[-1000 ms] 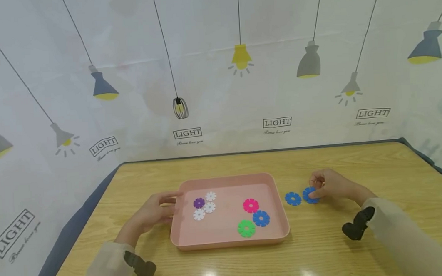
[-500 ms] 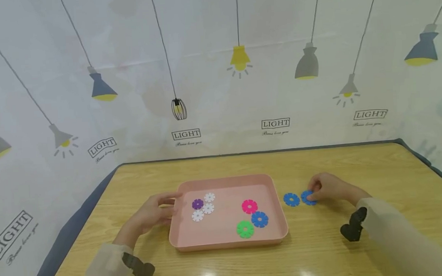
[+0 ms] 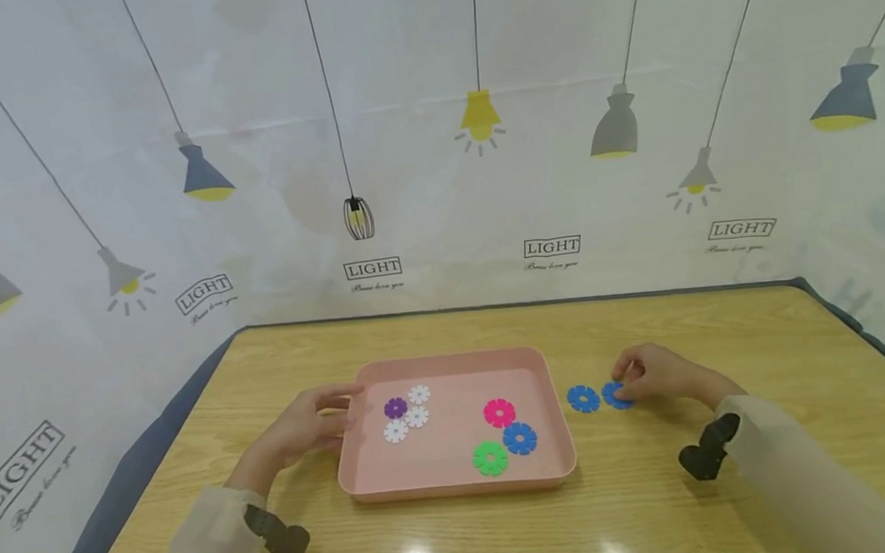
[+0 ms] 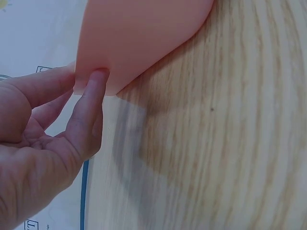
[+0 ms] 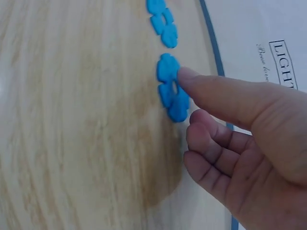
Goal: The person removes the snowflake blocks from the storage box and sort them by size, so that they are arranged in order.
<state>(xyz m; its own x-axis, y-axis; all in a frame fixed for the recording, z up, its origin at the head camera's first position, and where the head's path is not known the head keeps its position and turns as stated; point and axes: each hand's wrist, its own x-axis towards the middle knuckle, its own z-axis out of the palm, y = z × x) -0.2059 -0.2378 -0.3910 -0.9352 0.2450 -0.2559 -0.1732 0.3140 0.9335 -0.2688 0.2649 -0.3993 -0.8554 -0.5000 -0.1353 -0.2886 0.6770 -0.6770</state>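
Right wrist view: my right thumb and fingertips pinch the blue disc [image 5: 168,72] on the table [image 5: 72,120], beside the tray [image 3: 457,489], whose wall my left hand [image 3: 306,423] pinches. Likely light, stiff; best held by the notched rim.

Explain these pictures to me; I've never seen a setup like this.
No robot here: a person works bare-handed. The wide view comes from a camera worn on the head; each close view comes from a camera on one wrist.

On the wood-grain table sits a rectangular pink plastic-looking tray. In it lie flat, notched, flower-like discs: three white, one purple, one pink, one green, one blue.

The left hand grips the tray's left edge. Right of the tray are an inner blue disc and an outer blue disc, which the right hand pinches.
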